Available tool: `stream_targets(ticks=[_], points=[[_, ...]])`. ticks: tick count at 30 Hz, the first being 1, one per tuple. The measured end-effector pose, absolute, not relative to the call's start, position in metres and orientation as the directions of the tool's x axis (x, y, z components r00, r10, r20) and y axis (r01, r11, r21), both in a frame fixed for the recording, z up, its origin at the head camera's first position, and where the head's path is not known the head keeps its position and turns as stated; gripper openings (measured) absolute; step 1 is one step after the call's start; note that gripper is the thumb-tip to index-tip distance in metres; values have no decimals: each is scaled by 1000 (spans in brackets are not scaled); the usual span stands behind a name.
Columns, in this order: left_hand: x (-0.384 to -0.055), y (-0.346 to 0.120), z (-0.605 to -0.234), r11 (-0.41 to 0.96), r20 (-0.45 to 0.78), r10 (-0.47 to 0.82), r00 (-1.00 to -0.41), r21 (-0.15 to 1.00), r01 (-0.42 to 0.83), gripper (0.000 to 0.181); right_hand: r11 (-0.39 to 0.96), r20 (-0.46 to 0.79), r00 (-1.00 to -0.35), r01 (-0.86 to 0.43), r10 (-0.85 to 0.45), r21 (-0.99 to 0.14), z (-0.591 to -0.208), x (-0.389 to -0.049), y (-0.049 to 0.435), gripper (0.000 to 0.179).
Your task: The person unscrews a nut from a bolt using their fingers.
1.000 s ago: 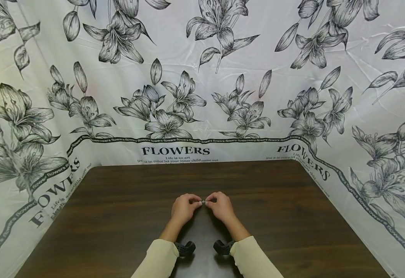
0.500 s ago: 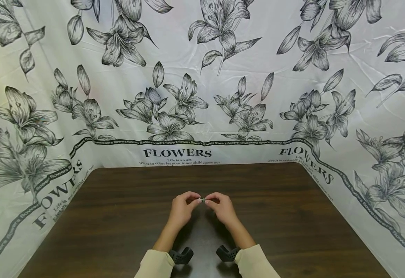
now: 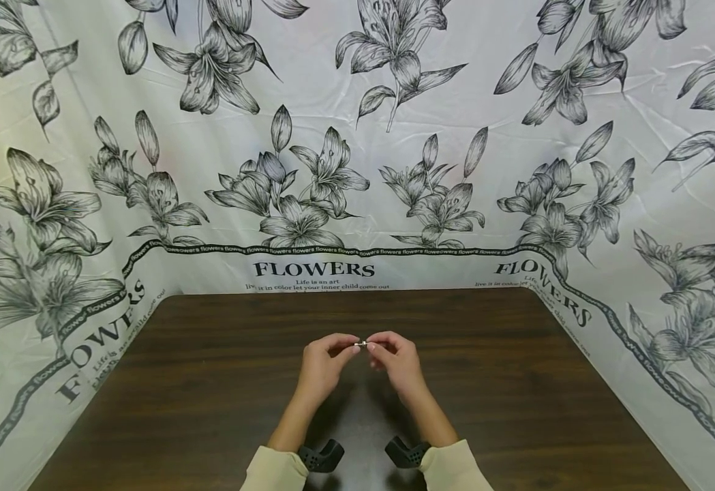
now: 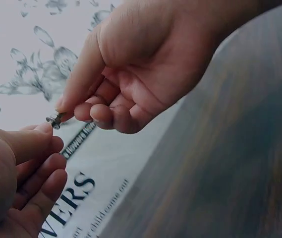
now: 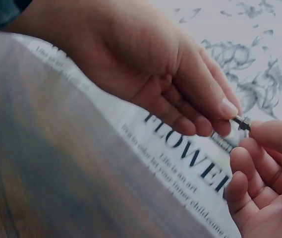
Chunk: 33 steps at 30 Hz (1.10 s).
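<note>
My L hand (image 3: 322, 363) pinches one end of a small, silver-grey, bolt-like metal piece (image 5: 244, 122); my R hand (image 3: 403, 361) pinches the opp. end. Pc. sits betw. both hands, held above the dark-brown wood-grain table (image 3: 210, 382). Recommended: keep grips light & coaxial, mid. section visible. Thread detail: too small, can't tell.
</note>
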<state>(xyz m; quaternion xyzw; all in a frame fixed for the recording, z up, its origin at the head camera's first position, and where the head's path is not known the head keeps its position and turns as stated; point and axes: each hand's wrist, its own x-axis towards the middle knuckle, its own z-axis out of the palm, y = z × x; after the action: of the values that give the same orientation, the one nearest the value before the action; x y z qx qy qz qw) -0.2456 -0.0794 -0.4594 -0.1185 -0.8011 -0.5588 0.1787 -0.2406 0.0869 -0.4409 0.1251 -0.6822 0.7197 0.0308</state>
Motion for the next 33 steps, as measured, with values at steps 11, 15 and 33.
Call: stream_targets(ticks=[11,15,33], points=[[-237,-76,-442,275,458,-61,-887,862,426,10,-100,219,-968,-208,-123,-973,-432,-244,89,17],[-237,-75,-442,270,465,-56,-884,859,435,10,-56,236,-965,-231,-114,-971,-431,-245,90,13],[-236,-71,-443,268,476,-22,-879,850,454,10,28,271,-941,-282,-202,-959,-419,-240,99,11]])
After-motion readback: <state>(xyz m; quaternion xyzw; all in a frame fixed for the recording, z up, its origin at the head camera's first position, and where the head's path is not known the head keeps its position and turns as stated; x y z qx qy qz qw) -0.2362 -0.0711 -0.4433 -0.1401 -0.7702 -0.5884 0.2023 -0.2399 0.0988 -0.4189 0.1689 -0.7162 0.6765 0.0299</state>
